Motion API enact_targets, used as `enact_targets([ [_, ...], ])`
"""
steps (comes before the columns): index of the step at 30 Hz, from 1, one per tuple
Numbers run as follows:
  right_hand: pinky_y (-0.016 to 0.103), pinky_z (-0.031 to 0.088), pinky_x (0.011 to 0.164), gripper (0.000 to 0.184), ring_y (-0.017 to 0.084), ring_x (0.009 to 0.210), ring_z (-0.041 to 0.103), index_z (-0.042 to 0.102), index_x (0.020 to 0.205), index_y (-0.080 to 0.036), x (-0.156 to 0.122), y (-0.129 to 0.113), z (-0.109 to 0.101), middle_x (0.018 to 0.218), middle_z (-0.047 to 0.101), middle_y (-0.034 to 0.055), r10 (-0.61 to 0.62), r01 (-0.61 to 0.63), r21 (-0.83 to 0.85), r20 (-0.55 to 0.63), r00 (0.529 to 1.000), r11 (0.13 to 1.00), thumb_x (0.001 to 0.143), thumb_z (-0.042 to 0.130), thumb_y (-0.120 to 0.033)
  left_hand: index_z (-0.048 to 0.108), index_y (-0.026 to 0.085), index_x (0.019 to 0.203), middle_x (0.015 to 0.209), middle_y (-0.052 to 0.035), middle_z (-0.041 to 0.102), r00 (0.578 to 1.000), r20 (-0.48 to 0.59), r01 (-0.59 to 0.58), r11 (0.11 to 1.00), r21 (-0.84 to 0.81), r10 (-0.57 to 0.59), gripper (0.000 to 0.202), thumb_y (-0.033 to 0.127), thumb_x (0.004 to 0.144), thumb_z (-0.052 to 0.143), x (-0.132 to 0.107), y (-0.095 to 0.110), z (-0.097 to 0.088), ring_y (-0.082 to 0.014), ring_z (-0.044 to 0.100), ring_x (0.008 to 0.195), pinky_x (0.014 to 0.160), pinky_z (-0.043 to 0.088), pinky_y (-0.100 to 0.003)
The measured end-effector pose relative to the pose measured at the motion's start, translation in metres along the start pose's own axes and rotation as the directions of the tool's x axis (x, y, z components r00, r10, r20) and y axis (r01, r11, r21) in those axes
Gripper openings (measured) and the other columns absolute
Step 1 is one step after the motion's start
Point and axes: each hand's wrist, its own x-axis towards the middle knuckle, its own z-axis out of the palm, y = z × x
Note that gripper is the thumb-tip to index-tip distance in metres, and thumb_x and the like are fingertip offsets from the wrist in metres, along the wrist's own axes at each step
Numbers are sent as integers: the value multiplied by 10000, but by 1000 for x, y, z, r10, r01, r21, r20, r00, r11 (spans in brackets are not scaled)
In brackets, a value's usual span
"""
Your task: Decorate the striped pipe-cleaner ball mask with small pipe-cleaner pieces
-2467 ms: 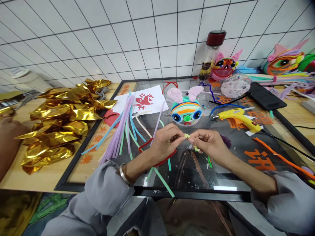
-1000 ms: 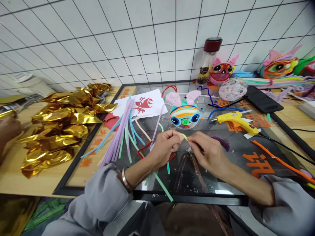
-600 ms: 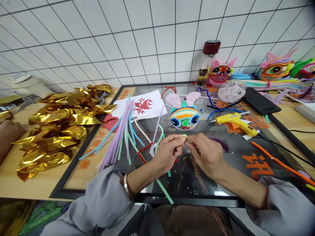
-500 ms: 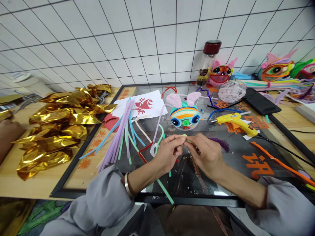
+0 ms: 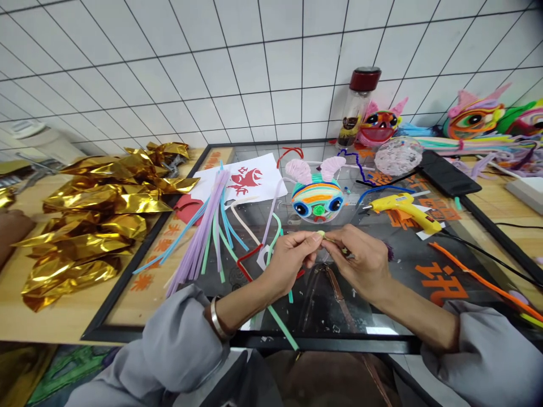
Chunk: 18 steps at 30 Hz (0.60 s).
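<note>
Between my fingertips, above the dark glass, is a small pale yellow piece, apparently fuzzy like pipe cleaner; most of it is hidden. My left hand pinches it with thumb and forefinger, the other fingers curled in. From the other side my right hand pinches it too, closed over its right part. Just beyond stands a round animal head of coloured pipe cleaners, with pink ears, big blue-black eyes and a green nose. A purple tassel peeks out behind my right hand.
Lilac pipe cleaners lie left, beside a white sheet with a red paper-cut. At right are a yellow glue gun, its cable, and a black phone. Gold foil covers the far left, near another person's hand.
My right hand has turned slightly and now covers more of the purple tassel. A bit more of the yellow piece shows at my fingertips. The whole view has shifted slightly.
</note>
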Motion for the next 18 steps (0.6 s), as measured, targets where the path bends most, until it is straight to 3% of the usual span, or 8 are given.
enact_targets([
  [7,232,386,545,122,103,542,516,637,817,-177,1,1,-2,626,598,5,-13,14,-40,11,1000,999,892,543,-156,555,143,654,565,30,474,991,99,-107,963,247,85,405,495,855,550,0,-3,-6,-70,415,491,495,310,-228],
  [13,246,401,558,117,111,562,541,627,824,-177,2,6,-5,648,632,13,-57,57,-12,50,997,998,887,537,-139,545,156,674,617,25,497,973,203,-195,868,457,111,380,449,906,475,-3,6,-10,-81,459,513,536,352,-223],
  [18,258,401,568,138,119,575,541,635,833,-179,1,9,-5,653,636,18,-82,82,-1,79,993,997,896,516,-149,545,155,581,604,11,479,940,239,-338,742,579,242,389,366,905,495,-3,14,-11,-111,471,608,610,353,-226],
])
